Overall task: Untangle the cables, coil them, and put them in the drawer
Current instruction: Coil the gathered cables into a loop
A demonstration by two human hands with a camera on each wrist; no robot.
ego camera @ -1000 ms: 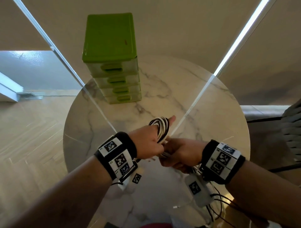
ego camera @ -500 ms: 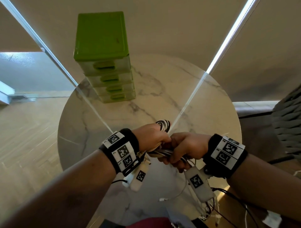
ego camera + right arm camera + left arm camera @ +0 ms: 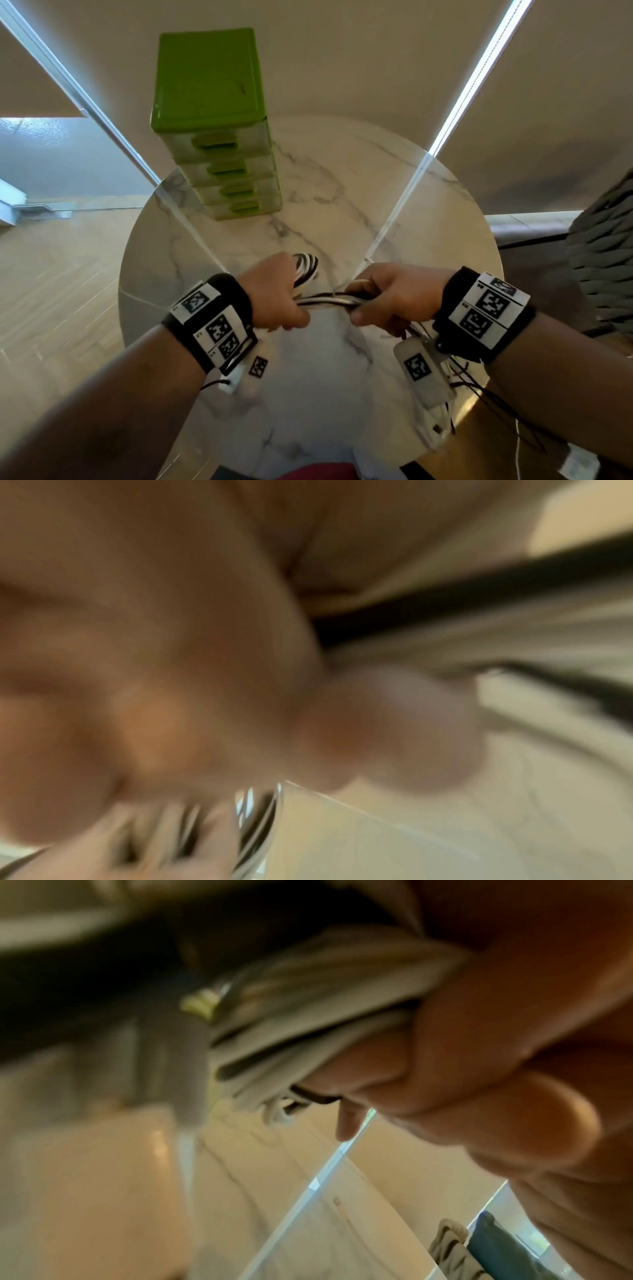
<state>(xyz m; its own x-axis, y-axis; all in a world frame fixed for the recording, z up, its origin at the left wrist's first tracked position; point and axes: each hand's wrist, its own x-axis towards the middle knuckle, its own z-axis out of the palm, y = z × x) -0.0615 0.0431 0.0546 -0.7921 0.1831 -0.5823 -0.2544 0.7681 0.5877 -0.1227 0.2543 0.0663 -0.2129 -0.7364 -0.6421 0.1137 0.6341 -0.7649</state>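
Observation:
A bundle of black and white cables (image 3: 327, 300) stretches between my two hands above the round marble table (image 3: 342, 212). My left hand (image 3: 274, 294) grips one end, where a coiled loop (image 3: 306, 269) sticks out past the knuckles. My right hand (image 3: 387, 298) grips the other end, thumb underneath. The left wrist view shows the cables (image 3: 308, 1010) squeezed in curled fingers (image 3: 479, 1047). The right wrist view is blurred, with cable strands (image 3: 514, 631) beside the fingers (image 3: 411, 723). The green drawer unit (image 3: 212, 120) stands at the table's far left, all its drawers pushed in.
Thin black wires (image 3: 479, 383) hang from the right wrist over the table's near right edge. A grey woven seat (image 3: 603, 240) stands to the right of the table. Wooden floor (image 3: 51, 291) lies to the left.
The hands have drawn apart sideways, so the cable bundle is now stretched straight between them. The right hand has moved to the right; the coil loop stays in the left hand.

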